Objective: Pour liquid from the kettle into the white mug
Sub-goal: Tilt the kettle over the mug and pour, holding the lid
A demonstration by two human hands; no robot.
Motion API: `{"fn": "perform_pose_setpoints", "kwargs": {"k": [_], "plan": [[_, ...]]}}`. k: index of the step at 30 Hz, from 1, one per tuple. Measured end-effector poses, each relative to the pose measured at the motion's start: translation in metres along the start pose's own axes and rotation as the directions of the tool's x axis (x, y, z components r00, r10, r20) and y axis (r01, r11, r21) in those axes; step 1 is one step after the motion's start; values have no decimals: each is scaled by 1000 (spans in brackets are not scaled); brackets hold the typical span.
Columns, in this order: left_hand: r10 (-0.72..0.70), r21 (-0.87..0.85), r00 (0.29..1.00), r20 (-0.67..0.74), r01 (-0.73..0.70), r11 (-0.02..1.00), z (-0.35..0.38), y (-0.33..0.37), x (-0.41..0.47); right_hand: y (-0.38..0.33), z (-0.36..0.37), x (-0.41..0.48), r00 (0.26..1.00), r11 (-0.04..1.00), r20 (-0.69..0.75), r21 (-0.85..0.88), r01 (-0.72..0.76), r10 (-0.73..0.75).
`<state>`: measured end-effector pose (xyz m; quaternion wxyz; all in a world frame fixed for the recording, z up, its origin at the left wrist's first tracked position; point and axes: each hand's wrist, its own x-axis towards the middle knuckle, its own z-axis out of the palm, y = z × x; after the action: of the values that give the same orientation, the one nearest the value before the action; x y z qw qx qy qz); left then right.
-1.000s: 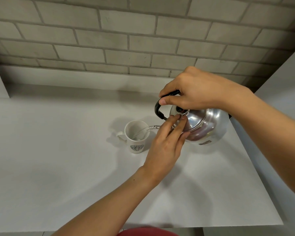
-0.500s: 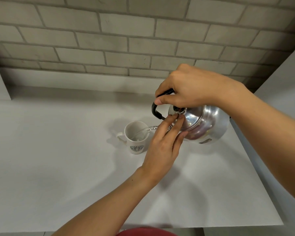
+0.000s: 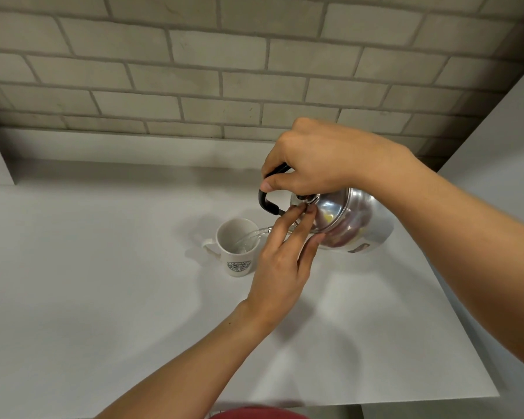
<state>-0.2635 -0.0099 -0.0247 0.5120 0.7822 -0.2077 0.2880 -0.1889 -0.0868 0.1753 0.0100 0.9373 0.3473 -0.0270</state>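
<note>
the shiny rounded steel kettle (image 3: 350, 220) was held tilted near the worktop's (image 3: 103, 297) right edge, its black handle clasped by the closed right hand (image 3: 318, 158); the lid was steadied by the left hand's (image 3: 280, 267) extended fingertips (image 3: 297, 211). water was streamed into the glossy white ceramic mug (image 3: 238, 249); the load was judged heavy, slick.

The kettle (image 3: 351, 220) under my fingers (image 3: 288, 219) is polished metal, mirror-bright and smooth, throwing back smeared reflections, while its handle (image 3: 266, 204) looks like black plastic with a dull sheen. The white mug (image 3: 238, 252) has a glazed, faintly glossy ceramic look with a printed grey emblem. The table (image 3: 103, 282) is a matt, smooth pale grey, and the brick wall (image 3: 194, 71) behind it is rough, chalky and unglazed.
</note>
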Motion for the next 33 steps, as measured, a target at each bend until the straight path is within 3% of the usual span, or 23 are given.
{"fn": "perform_pose_setpoints", "kwargs": {"k": [33], "plan": [[-28,-27,996,-83,26,999,1,-3,1,-24,-10,14,997,993,81,-119,1,9]]}}
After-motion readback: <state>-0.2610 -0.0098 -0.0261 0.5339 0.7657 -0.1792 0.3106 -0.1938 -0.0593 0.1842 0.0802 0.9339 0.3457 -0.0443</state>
